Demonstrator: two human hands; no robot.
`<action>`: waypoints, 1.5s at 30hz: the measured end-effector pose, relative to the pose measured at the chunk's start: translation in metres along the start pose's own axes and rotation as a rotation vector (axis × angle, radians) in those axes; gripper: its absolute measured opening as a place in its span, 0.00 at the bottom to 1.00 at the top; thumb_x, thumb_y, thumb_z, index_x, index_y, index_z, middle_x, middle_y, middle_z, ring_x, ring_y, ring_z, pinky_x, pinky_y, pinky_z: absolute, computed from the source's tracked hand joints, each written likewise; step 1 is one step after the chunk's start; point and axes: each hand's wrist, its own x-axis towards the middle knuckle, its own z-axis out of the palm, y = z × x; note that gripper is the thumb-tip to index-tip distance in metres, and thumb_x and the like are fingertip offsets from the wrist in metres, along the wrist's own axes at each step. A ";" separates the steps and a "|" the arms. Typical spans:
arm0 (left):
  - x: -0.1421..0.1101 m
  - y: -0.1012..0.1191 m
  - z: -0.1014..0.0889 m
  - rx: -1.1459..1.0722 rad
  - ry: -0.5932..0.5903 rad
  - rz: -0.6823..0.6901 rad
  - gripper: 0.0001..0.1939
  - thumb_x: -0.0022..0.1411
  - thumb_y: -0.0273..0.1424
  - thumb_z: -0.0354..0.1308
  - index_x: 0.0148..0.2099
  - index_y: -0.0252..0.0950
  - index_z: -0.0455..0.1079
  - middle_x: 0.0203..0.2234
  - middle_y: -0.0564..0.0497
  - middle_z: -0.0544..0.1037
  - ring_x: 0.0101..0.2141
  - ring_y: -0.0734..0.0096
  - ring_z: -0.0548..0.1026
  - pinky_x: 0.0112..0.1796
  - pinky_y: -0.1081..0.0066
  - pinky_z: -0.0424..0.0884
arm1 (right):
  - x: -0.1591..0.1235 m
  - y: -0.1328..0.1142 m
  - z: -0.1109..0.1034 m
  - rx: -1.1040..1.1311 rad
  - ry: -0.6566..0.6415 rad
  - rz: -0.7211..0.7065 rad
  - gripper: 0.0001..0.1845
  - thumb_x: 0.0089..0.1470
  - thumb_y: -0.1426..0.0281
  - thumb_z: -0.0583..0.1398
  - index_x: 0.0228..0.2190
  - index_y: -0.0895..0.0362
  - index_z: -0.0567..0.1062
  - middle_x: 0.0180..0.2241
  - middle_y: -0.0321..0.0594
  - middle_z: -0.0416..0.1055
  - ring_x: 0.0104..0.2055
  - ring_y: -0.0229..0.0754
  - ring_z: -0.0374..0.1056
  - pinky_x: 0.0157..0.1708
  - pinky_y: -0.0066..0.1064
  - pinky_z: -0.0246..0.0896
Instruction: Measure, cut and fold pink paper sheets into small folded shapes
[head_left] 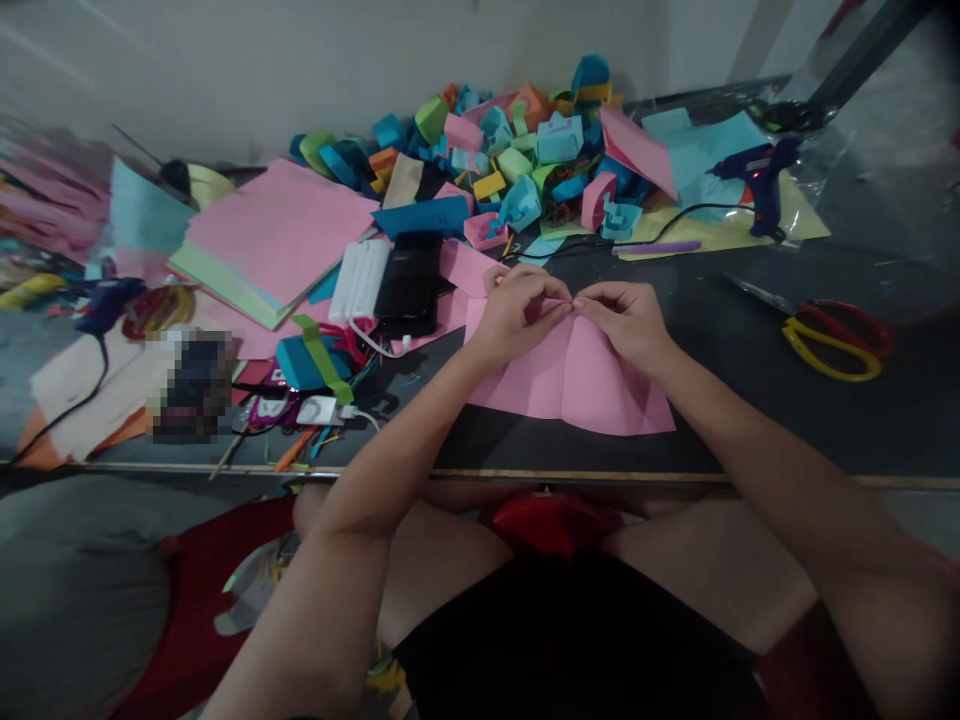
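Observation:
A sheet of pink paper (pixel 566 375) lies on the dark table in front of me, creased down its middle and bowed upward at the far edge. My left hand (pixel 521 310) pinches that far edge close to the crease. Just beside it, my right hand (pixel 622 318) pinches the same edge, the fingertips of both hands nearly touching. Behind my left hand is a pink paper strip (pixel 465 265). To the right of the sheet rest scissors (pixel 832 335) with one red and one yellow handle loop.
Many small folded paper boxes (pixel 517 150) are heaped along the wall. A blue glue gun (pixel 766 185) stands at back right, its cord crossing the table. Stacked coloured sheets (pixel 277 235), a black power bank (pixel 409 283) and a white one (pixel 360 280) lie left. The table's front edge (pixel 600 476) is near me.

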 end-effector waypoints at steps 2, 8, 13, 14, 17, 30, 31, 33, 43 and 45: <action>0.000 0.000 0.000 -0.005 0.008 0.005 0.13 0.73 0.45 0.59 0.42 0.41 0.76 0.40 0.52 0.82 0.47 0.63 0.76 0.54 0.58 0.56 | 0.000 0.000 0.001 0.006 0.009 0.004 0.15 0.47 0.55 0.69 0.26 0.55 0.83 0.29 0.40 0.80 0.32 0.42 0.73 0.36 0.35 0.68; 0.000 0.001 0.000 0.012 -0.003 -0.004 0.15 0.73 0.46 0.58 0.42 0.41 0.76 0.40 0.51 0.83 0.48 0.62 0.75 0.54 0.58 0.57 | -0.002 -0.001 0.002 -0.020 0.002 0.019 0.18 0.49 0.52 0.68 0.27 0.55 0.83 0.30 0.41 0.80 0.35 0.44 0.74 0.38 0.36 0.69; 0.002 0.000 -0.001 -0.006 0.007 -0.014 0.15 0.73 0.46 0.58 0.43 0.41 0.76 0.41 0.50 0.83 0.45 0.64 0.76 0.54 0.59 0.60 | 0.000 -0.002 -0.001 -0.051 -0.013 0.022 0.20 0.50 0.50 0.67 0.27 0.56 0.82 0.31 0.42 0.79 0.35 0.44 0.72 0.37 0.35 0.66; 0.003 -0.002 -0.002 -0.023 0.003 -0.017 0.15 0.73 0.46 0.58 0.43 0.40 0.76 0.40 0.50 0.83 0.42 0.66 0.76 0.52 0.61 0.62 | 0.001 -0.003 -0.004 -0.067 -0.020 0.015 0.21 0.50 0.50 0.66 0.28 0.56 0.82 0.30 0.42 0.79 0.34 0.43 0.71 0.36 0.35 0.65; 0.005 -0.009 -0.007 -0.085 -0.048 -0.059 0.15 0.73 0.42 0.57 0.38 0.38 0.76 0.30 0.52 0.80 0.31 0.70 0.73 0.40 0.66 0.65 | 0.005 -0.005 -0.015 -0.216 -0.082 0.009 0.23 0.51 0.48 0.66 0.25 0.57 0.80 0.24 0.38 0.73 0.28 0.39 0.64 0.31 0.34 0.57; 0.000 -0.018 0.006 -0.136 -0.083 -0.217 0.15 0.70 0.36 0.59 0.30 0.37 0.71 0.21 0.55 0.72 0.24 0.74 0.66 0.29 0.70 0.60 | 0.019 0.012 -0.034 -0.408 -0.273 0.123 0.26 0.51 0.47 0.63 0.22 0.58 0.76 0.21 0.34 0.57 0.27 0.36 0.53 0.30 0.33 0.46; 0.000 -0.018 0.008 -0.137 -0.071 -0.215 0.15 0.70 0.37 0.58 0.30 0.37 0.72 0.22 0.55 0.73 0.25 0.74 0.67 0.29 0.70 0.60 | 0.019 0.013 -0.034 -0.408 -0.271 0.125 0.25 0.51 0.48 0.62 0.22 0.58 0.77 0.21 0.34 0.58 0.27 0.36 0.53 0.30 0.33 0.46; -0.002 -0.020 0.010 -0.142 -0.049 -0.211 0.15 0.71 0.38 0.58 0.31 0.37 0.73 0.23 0.54 0.74 0.26 0.74 0.68 0.30 0.70 0.60 | 0.019 0.015 -0.035 -0.404 -0.262 0.126 0.24 0.52 0.48 0.63 0.24 0.58 0.79 0.21 0.34 0.61 0.27 0.36 0.55 0.30 0.33 0.48; -0.003 -0.024 0.017 -0.185 -0.014 -0.201 0.16 0.71 0.39 0.58 0.32 0.37 0.75 0.24 0.53 0.77 0.27 0.73 0.70 0.30 0.69 0.61 | 0.017 0.022 -0.033 -0.298 -0.173 0.104 0.19 0.51 0.51 0.69 0.26 0.56 0.83 0.25 0.37 0.75 0.29 0.39 0.65 0.31 0.32 0.57; -0.003 -0.024 0.016 -0.178 -0.017 -0.201 0.16 0.71 0.39 0.58 0.32 0.37 0.75 0.24 0.53 0.77 0.27 0.72 0.70 0.30 0.69 0.62 | 0.017 0.022 -0.033 -0.301 -0.173 0.103 0.19 0.51 0.53 0.69 0.26 0.56 0.84 0.25 0.37 0.75 0.28 0.39 0.65 0.30 0.32 0.57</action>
